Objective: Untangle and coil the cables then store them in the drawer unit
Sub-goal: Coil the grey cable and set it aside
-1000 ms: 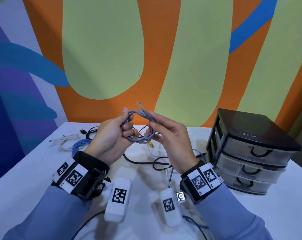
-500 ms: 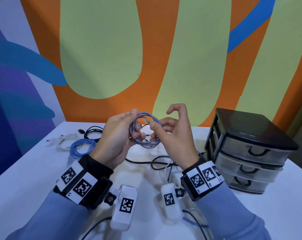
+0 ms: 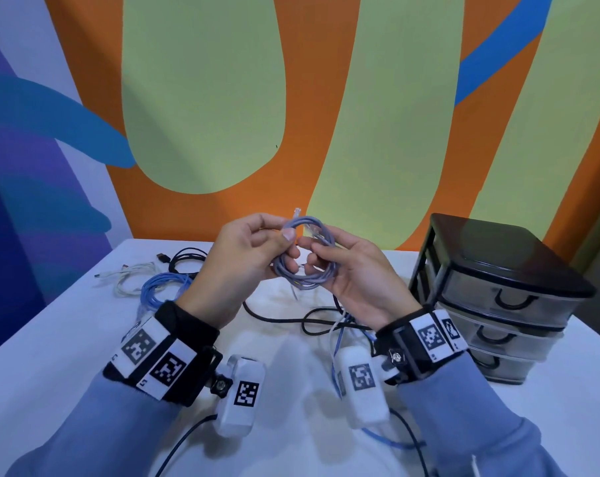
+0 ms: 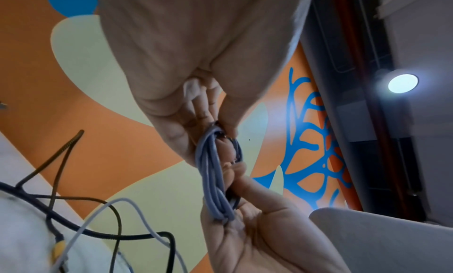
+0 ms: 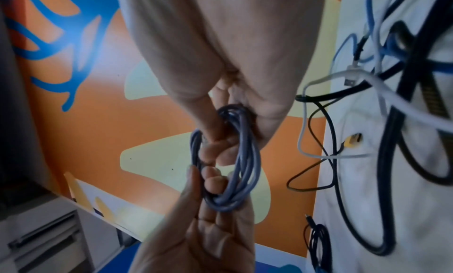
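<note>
A grey network cable [image 3: 312, 270] wound into a small coil hangs in the air between both hands, above the white table [image 3: 50, 356]. My left hand [image 3: 253, 249] pinches the coil's left side between thumb and fingers. My right hand [image 3: 339, 266] grips its right side, fingers curled through the loop. One clear plug [image 3: 296, 212] sticks up above the coil. The same grey coil [image 4: 215, 180] shows in the left wrist view, and the coil [image 5: 232, 160] in the right wrist view. The black drawer unit [image 3: 498, 290] stands to the right, its three drawers closed.
On the table's far left lie a coiled blue cable [image 3: 160, 287], a white cable [image 3: 129, 277] and a black coiled cable [image 3: 185, 259]. A tangle of black, white and blue cables [image 3: 326, 321] lies under my hands. A painted wall stands behind the table.
My right hand, which had its fingers lifted off half a second ago, has come back onto the coil's right side. The plug end now sticks up above the coil.
</note>
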Demonstrator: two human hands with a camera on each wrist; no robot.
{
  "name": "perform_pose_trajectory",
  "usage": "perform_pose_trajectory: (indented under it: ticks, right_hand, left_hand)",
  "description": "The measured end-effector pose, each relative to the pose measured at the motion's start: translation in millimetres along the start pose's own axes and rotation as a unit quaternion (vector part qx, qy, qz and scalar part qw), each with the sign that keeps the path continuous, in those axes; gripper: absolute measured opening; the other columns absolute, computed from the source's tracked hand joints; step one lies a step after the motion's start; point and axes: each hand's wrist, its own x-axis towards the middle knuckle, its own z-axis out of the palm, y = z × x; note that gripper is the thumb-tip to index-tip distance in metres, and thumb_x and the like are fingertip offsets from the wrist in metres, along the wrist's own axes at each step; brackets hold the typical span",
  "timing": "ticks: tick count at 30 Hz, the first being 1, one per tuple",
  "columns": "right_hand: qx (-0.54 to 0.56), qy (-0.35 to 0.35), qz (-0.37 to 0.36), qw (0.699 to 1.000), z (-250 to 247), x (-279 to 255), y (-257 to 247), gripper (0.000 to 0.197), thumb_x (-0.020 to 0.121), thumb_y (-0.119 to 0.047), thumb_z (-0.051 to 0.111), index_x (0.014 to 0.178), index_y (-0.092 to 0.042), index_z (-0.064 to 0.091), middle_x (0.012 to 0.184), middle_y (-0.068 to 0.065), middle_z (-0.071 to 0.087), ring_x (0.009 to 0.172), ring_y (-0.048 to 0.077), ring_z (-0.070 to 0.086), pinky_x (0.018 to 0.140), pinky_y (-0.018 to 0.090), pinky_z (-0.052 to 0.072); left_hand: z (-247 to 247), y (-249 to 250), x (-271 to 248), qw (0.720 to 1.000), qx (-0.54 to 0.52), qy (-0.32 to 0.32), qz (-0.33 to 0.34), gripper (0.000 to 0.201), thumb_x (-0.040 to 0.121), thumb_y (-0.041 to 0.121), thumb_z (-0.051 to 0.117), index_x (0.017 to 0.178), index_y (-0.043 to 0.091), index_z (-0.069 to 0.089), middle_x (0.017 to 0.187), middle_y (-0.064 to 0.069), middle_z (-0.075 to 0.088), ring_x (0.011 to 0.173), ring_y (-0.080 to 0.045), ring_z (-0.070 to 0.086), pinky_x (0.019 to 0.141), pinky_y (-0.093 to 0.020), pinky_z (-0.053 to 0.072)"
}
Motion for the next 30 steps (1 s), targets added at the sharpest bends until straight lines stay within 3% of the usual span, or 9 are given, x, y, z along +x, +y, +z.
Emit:
perform_pose_trajectory:
  ticks: [7,11,13,16,18,21,23,25,30]
  right_hand:
    - [0.040,-0.054,0.012,0.998,-2,-4,-7,0.039,0.095,-0.007,0.058,0.132,-0.004,0.068,0.098,0.011,0.071,0.075,0.018,0.062,0.078,0.031,0.057]
    - [-0.069,-0.013,-0.016,0.997,-2,-3,-3,0.031,0.102,-0.003,0.056,0.131,-0.007,0.066,0.090,0.013,0.071,0.070,0.023,0.068,0.073,0.038,0.060]
    - [-0.235,0.057,-0.105,0.965,-2,-1,5,0.027,0.105,-0.002,0.052,0.124,-0.016,0.065,0.083,0.016,0.071,0.072,0.027,0.071,0.071,0.044,0.060]
    - [-0.423,0.132,-0.215,0.870,-3,5,19,0.024,0.107,-0.008,0.046,0.119,-0.025,0.058,0.076,0.008,0.069,0.070,0.023,0.068,0.065,0.041,0.056]
    - [-0.359,0.155,-0.205,0.897,-2,6,20,0.025,0.106,-0.004,0.046,0.117,-0.021,0.061,0.076,0.008,0.068,0.072,0.024,0.067,0.066,0.039,0.059]
    - [-0.040,0.077,-0.092,0.992,2,3,7,0.026,0.102,0.005,0.054,0.122,-0.005,0.068,0.094,0.014,0.070,0.087,0.023,0.067,0.082,0.034,0.059]
    - [0.100,0.036,-0.033,0.994,2,1,0,0.028,0.103,-0.004,0.057,0.128,0.001,0.067,0.105,0.014,0.070,0.093,0.020,0.066,0.091,0.032,0.055]
    - [0.154,0.051,-0.020,0.986,1,3,-1,0.028,0.104,-0.008,0.057,0.127,0.004,0.067,0.105,0.014,0.071,0.091,0.019,0.066,0.090,0.029,0.056]
    - [0.082,0.151,-0.109,0.979,0,8,6,0.019,0.098,0.004,0.063,0.114,0.004,0.073,0.127,0.021,0.068,0.092,0.019,0.070,0.089,0.023,0.059]
  left_hand:
    - [-2,0,2,0.999,-0.003,0.035,-0.004,0.015,0.106,0.016,0.064,0.117,0.006,0.068,0.080,-0.007,0.072,0.066,-0.018,0.067,0.066,-0.031,0.061]
    - [-2,-1,2,1.000,-0.002,0.018,-0.023,0.016,0.105,0.014,0.066,0.116,0.004,0.068,0.081,-0.010,0.073,0.067,-0.020,0.069,0.069,-0.034,0.063]
    - [2,0,-1,1.000,-0.009,0.000,-0.027,0.018,0.104,0.012,0.067,0.118,0.001,0.066,0.084,-0.014,0.076,0.070,-0.021,0.073,0.072,-0.037,0.066]
    - [10,0,-3,1.000,-0.011,-0.016,-0.022,0.022,0.102,0.009,0.069,0.121,0.000,0.064,0.091,-0.018,0.080,0.080,-0.027,0.078,0.079,-0.040,0.067]
    - [12,-1,-4,1.000,-0.006,-0.011,-0.015,0.021,0.102,0.010,0.069,0.122,0.004,0.064,0.091,-0.018,0.080,0.081,-0.026,0.078,0.080,-0.040,0.067]
    - [8,-3,-2,1.000,0.007,0.013,-0.002,0.019,0.103,0.007,0.067,0.123,0.008,0.066,0.086,-0.016,0.079,0.075,-0.020,0.075,0.075,-0.036,0.066]
    - [4,-5,1,1.000,0.012,0.026,0.002,0.019,0.104,0.006,0.065,0.123,0.009,0.067,0.083,-0.012,0.077,0.072,-0.018,0.073,0.070,-0.031,0.064]
    - [3,-5,2,1.000,0.018,0.025,0.001,0.018,0.105,0.006,0.064,0.123,0.010,0.068,0.082,-0.010,0.076,0.071,-0.017,0.072,0.069,-0.030,0.063]
    - [7,-6,1,1.000,0.015,0.017,-0.002,0.017,0.105,0.007,0.065,0.121,0.011,0.069,0.079,-0.007,0.074,0.069,-0.016,0.070,0.074,-0.034,0.066]
